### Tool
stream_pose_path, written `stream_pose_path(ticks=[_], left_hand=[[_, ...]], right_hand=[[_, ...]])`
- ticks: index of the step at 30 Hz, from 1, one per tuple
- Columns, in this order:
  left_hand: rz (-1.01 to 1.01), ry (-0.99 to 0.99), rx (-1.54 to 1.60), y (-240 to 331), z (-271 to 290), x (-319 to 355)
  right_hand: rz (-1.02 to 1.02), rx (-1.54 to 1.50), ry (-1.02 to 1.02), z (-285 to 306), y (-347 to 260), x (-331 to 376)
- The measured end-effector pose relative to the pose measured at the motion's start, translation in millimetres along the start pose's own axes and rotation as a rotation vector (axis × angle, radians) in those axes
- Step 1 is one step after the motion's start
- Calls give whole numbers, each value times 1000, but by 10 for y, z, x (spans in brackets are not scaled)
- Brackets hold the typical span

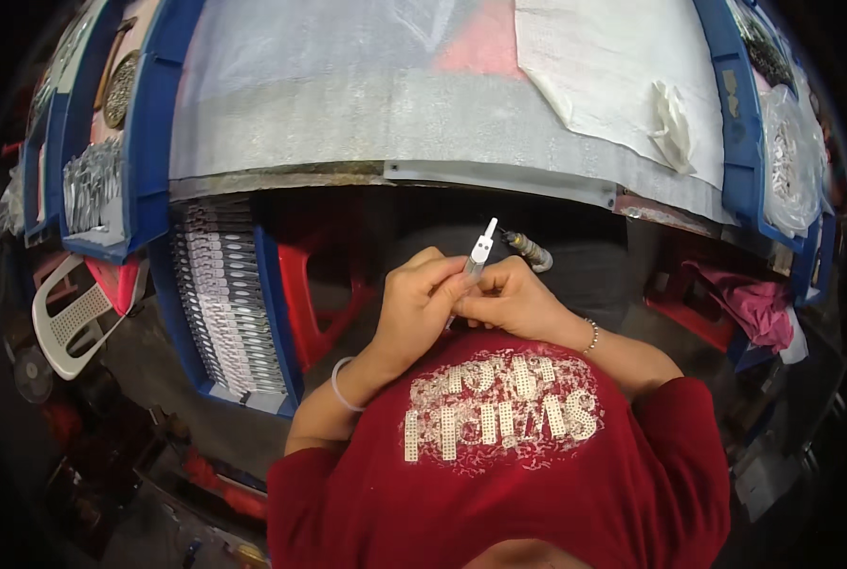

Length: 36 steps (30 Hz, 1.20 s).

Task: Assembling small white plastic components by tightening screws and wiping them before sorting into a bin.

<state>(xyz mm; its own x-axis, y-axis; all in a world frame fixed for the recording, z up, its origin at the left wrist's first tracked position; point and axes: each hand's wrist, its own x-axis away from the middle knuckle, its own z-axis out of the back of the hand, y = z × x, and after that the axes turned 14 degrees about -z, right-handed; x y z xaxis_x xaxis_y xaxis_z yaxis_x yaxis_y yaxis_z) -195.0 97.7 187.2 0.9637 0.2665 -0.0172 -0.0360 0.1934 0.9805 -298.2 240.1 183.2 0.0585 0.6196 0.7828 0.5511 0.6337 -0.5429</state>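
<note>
Head view: far left, a blue crate [281, 365] stood below the desk [291, 123] edge, packed with rows of thin pieces [224, 294]. Risk there: tight spacing, so one tug could catch neighbours. Left hand [423, 294]: thumb and fingers pinched the white-tipped tool [481, 249], which sat between both hands, in front of the shirt, off the desk. Main risk: a drop to lap or floor if that pinch rolled on the narrow body. Right hand [511, 296]: grip closed around the tool's lower part, exact contact partly hidden; uneven push from it could twist the tool loose. Just right, a yellow-ended cylinder [531, 252] was near enough for a knuckle knock.
</note>
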Motion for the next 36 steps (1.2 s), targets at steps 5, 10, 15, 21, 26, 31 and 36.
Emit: stream_pose_path(ticks=[5, 10, 15, 21, 26, 31, 36], left_hand=[[-65, 7, -34, -5, -87, 5], [-28, -51, 42, 15, 48, -58], [-12, -87, 41, -5, 44, -55], [-3, -98, 61, -32, 82, -47], [51, -100, 108, -29, 125, -7], [42, -109, 98, -38, 163, -9], [43, -117, 106, -91, 158, 45]], right_hand=[[-22, 16, 21, 20, 15, 23], [-42, 90, -31, 55, -125, -14], [-68, 30, -30, 55, -65, -6], [-95, -6, -32, 24, -83, -8], [-123, 10, -36, -23, -109, -13], [-132, 16, -44, -32, -139, -27], [-144, 43, -83, -22, -99, -46]])
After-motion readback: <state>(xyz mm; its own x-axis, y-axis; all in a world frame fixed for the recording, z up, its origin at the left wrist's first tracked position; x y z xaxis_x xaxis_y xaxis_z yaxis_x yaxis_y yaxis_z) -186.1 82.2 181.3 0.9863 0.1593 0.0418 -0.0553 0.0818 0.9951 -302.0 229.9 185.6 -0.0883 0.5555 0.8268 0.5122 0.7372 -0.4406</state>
